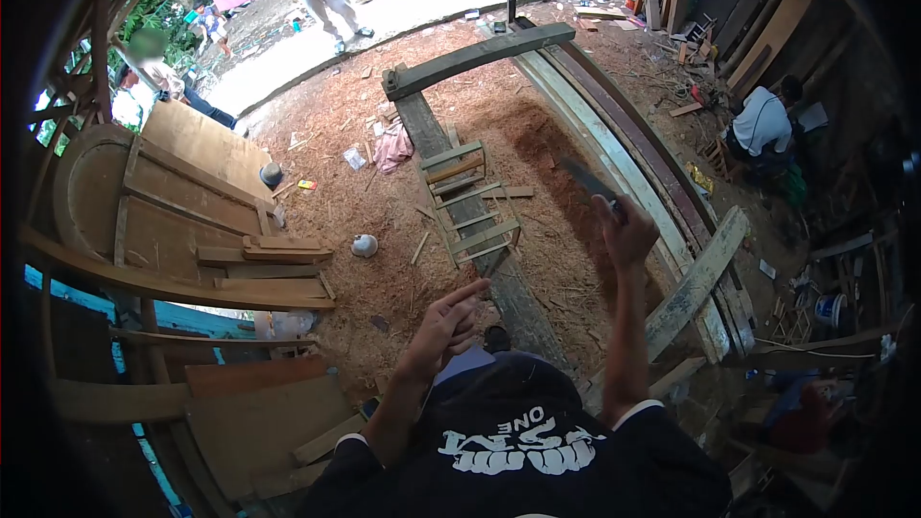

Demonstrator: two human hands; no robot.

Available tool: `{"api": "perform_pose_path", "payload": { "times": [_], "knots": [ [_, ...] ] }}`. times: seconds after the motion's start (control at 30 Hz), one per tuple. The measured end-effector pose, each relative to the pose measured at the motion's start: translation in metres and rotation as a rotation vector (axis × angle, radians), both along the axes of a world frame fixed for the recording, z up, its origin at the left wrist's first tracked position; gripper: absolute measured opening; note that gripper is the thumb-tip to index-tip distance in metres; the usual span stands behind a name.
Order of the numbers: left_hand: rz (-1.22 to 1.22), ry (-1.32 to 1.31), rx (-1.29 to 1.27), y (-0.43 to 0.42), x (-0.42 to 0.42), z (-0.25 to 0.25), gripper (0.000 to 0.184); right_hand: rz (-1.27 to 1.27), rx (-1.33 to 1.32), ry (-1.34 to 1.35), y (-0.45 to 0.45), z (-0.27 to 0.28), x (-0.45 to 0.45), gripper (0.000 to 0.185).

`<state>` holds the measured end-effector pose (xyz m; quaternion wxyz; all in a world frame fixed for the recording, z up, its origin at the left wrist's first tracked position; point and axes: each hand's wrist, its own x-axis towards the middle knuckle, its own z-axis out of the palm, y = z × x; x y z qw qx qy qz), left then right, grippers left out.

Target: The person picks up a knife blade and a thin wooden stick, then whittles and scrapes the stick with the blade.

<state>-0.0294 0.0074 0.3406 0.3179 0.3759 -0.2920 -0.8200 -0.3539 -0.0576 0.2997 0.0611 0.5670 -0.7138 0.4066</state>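
Observation:
My right hand [629, 232] is raised on the right, closed around the grip of a dark flat-bladed tool [583, 178]. Its blade points up and left and is blurred, so I cannot tell its exact kind. In front of my chest, my left hand [447, 328] has its index finger stretched forward and the other fingers curled, with nothing visible in it. Just beyond that fingertip, a small slatted wooden frame [472, 216] lies across a long weathered plank [526, 302].
Long boards [628, 149] run along the right, with a crossing beam [696, 278]. Wooden panels [192, 158] and cut pieces stand at left. A white round container [365, 246] and a pink cloth [392, 147] lie on sawdust. A person [765, 120] crouches at right; others are behind.

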Motion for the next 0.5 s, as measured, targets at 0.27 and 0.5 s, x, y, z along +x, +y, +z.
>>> {"api": "perform_pose_path", "payload": {
  "times": [0.27,0.5],
  "knots": [
    [0.122,0.188,-0.001,-0.024,-0.021,-0.002,0.047,0.303,0.183,-0.429,0.042,0.004,0.070,0.036],
    [0.134,0.142,0.001,-0.022,-0.030,-0.009,0.047,0.375,0.334,-0.616,0.052,0.013,0.086,0.036]
  ]
}}
